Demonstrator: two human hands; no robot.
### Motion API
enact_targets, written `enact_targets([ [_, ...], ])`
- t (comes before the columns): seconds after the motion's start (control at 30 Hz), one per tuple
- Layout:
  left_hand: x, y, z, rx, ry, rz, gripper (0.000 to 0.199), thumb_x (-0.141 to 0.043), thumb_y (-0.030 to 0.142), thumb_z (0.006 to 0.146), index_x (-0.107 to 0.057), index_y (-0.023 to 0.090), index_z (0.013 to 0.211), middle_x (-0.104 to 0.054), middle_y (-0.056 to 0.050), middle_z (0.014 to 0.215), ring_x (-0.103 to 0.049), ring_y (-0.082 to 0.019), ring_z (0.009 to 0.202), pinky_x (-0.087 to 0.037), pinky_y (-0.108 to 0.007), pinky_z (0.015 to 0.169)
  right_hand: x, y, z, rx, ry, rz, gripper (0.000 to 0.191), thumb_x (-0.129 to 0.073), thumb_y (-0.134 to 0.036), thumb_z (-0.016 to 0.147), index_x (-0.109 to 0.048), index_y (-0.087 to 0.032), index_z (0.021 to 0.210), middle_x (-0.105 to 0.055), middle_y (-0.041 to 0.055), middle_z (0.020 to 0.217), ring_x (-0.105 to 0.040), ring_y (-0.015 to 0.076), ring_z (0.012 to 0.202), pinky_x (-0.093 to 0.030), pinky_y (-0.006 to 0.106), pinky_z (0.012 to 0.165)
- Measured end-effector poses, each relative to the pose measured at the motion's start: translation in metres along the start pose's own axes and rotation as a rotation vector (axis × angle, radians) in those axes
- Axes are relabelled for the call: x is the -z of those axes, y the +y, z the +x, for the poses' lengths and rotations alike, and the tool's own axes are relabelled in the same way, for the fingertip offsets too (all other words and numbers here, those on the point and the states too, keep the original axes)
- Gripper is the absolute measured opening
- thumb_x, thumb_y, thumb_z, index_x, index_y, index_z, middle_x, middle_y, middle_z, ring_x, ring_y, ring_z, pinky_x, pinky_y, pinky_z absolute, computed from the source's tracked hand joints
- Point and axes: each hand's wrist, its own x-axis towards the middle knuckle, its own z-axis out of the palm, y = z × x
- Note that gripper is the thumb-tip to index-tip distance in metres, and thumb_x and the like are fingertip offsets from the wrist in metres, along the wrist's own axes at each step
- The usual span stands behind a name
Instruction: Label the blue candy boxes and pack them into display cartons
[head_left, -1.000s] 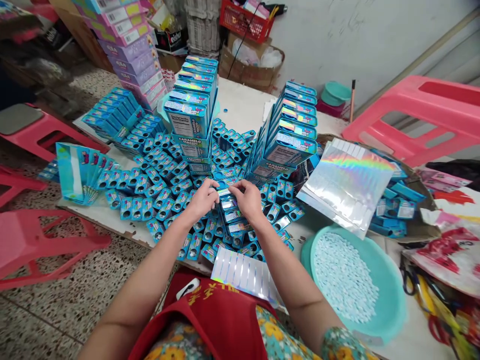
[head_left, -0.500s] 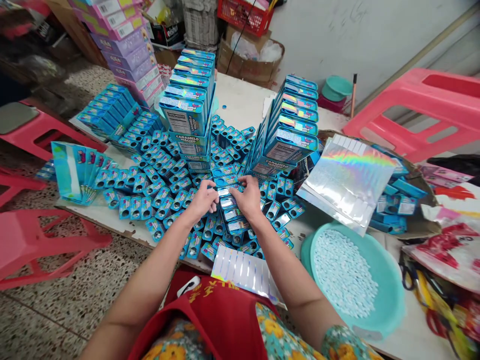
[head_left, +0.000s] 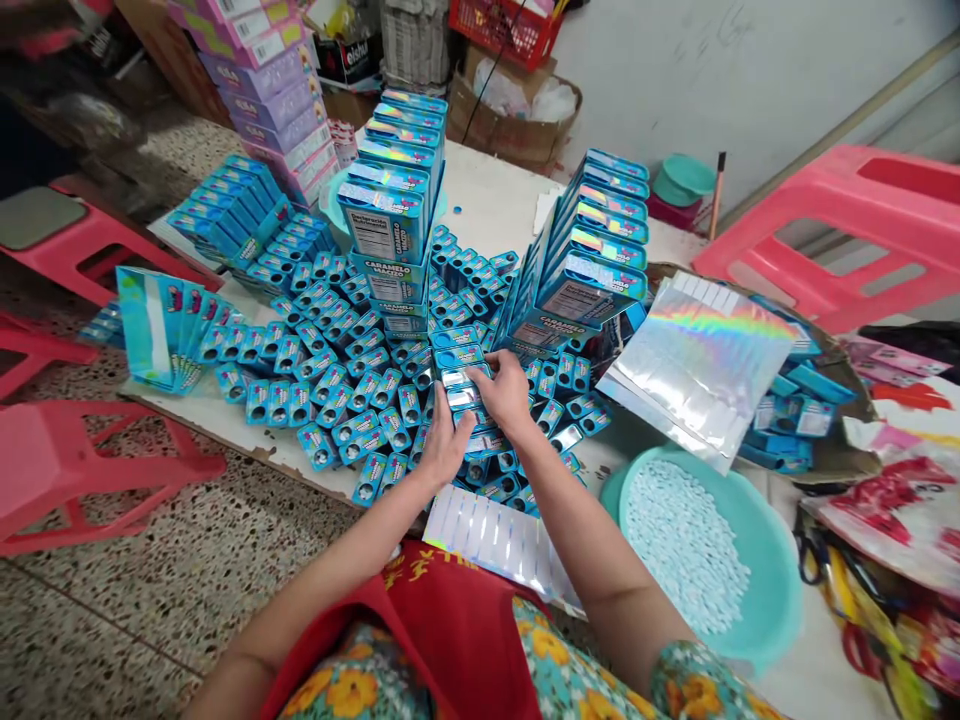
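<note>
A short row of small blue candy boxes (head_left: 457, 357) stands in front of me, with shiny silver strips on top of several. My right hand (head_left: 507, 392) is closed around the right side of this row, its thumb lying on a shiny top. On the left side, my left hand (head_left: 445, 445) rests against the row with its fingers stretched out and its thumb apart, over the nearer boxes. A silver sticker sheet (head_left: 499, 535) lies at the table's front edge below my hands. Many loose small blue boxes (head_left: 330, 385) with round dark holes surround the row.
Two tall stacks of blue cartons, a left stack (head_left: 390, 215) and a right stack (head_left: 592, 245), rise behind my hands. Holographic sheets (head_left: 697, 360) lie at right above a turquoise basin (head_left: 776, 560) of pale candies. Scissors (head_left: 810, 555) and pink stools (head_left: 832, 215) are beyond.
My left hand has moved right and nearer me, from a curled pose beside the row to stretched fingers against it. My right hand stays on the row. The view has shifted slightly.
</note>
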Motion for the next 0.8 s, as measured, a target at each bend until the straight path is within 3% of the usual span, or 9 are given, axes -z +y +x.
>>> enact_targets([
  [0.07,-0.002,-0.004,0.0,0.024,-0.029,0.13,0.08,-0.035,0.061,0.087,-0.012,0.015,0.147,-0.008,-0.014,0.155,-0.004,-0.026,0.143,-0.009,-0.047,0.115,-0.002,0.0,0.003,0.021,0.014,0.0,0.024,-0.057,-0.037,0.076,-0.059,-0.017,0.09,-0.061,0.0056,0.088,-0.057,0.0196,0.076,-0.044,0.033,0.072],
  [0.17,0.012,-0.005,0.004,0.079,-0.061,0.266,0.077,-0.034,0.063,0.086,-0.023,0.015,0.145,-0.009,-0.014,0.155,-0.001,-0.03,0.142,-0.006,-0.053,0.113,-0.003,0.002,0.005,0.042,0.004,0.074,0.021,-0.05,-0.032,0.081,-0.061,-0.017,0.091,-0.063,0.0073,0.09,-0.059,0.0202,0.081,-0.045,0.034,0.077],
  [0.27,0.035,-0.003,-0.005,0.062,0.025,0.271,0.068,-0.025,0.059,0.089,-0.037,0.013,0.139,-0.027,-0.015,0.15,-0.021,-0.028,0.139,-0.019,-0.047,0.112,0.014,0.01,-0.013,0.041,-0.042,0.21,0.029,-0.048,-0.035,0.084,-0.06,-0.017,0.103,-0.064,0.0091,0.101,-0.06,0.02,0.089,-0.047,0.034,0.082],
  [0.33,0.047,-0.005,-0.021,0.079,0.045,0.298,0.063,-0.026,0.058,0.089,-0.047,0.015,0.13,-0.051,-0.014,0.132,-0.046,-0.025,0.123,-0.035,-0.04,0.102,0.038,0.025,-0.044,0.037,-0.055,0.212,0.036,-0.05,-0.041,0.085,-0.057,-0.018,0.112,-0.062,0.0099,0.11,-0.059,0.0209,0.096,-0.047,0.034,0.083],
  [0.4,0.054,-0.012,-0.042,0.164,-0.07,0.393,0.058,-0.035,0.06,0.086,-0.055,0.018,0.12,-0.064,-0.009,0.11,-0.06,-0.023,0.099,-0.044,-0.036,0.087,0.066,0.045,-0.09,-0.004,-0.087,0.123,0.039,-0.052,-0.045,0.085,-0.057,-0.02,0.114,-0.062,0.0098,0.111,-0.057,0.0227,0.101,-0.046,0.036,0.085],
  [0.5,0.052,-0.029,-0.066,0.19,-0.304,0.54,0.052,-0.054,0.057,0.075,-0.06,0.02,0.112,-0.065,-0.006,0.098,-0.06,-0.02,0.081,-0.046,-0.03,0.072,0.097,0.076,-0.166,-0.199,-0.226,-0.013,0.042,-0.062,-0.047,0.077,-0.061,-0.019,0.108,-0.065,0.0094,0.104,-0.06,0.0248,0.094,-0.047,0.037,0.08],
  [0.6,0.041,-0.038,-0.07,0.129,-0.419,0.537,0.042,-0.059,0.05,0.072,-0.064,0.02,0.101,-0.065,-0.003,0.088,-0.058,-0.018,0.075,-0.043,-0.026,0.066,0.104,0.088,-0.218,-0.337,-0.372,0.018,0.024,-0.063,-0.037,0.077,-0.065,-0.018,0.091,-0.067,0.0042,0.082,-0.062,0.0199,0.075,-0.047,0.031,0.068],
  [0.7,0.04,-0.034,-0.066,0.136,-0.447,0.426,0.042,-0.05,0.055,0.077,-0.065,0.018,0.088,-0.065,-0.003,0.079,-0.059,-0.018,0.073,-0.044,-0.026,0.064,0.108,0.074,-0.236,-0.233,-0.307,0.024,0.012,-0.057,-0.027,0.083,-0.064,-0.019,0.077,-0.064,0.0019,0.074,-0.059,0.0162,0.071,-0.044,0.028,0.066],
  [0.8,0.053,-0.021,-0.072,0.384,-0.536,0.322,0.062,-0.037,0.068,0.078,-0.064,0.015,0.095,-0.064,-0.005,0.067,-0.061,-0.02,0.061,-0.045,-0.029,0.058,0.129,0.038,-0.246,0.028,-0.199,-0.097,0.013,-0.054,-0.024,0.087,-0.065,-0.019,0.08,-0.063,0.0032,0.077,-0.056,0.0158,0.075,-0.04,0.028,0.068],
])
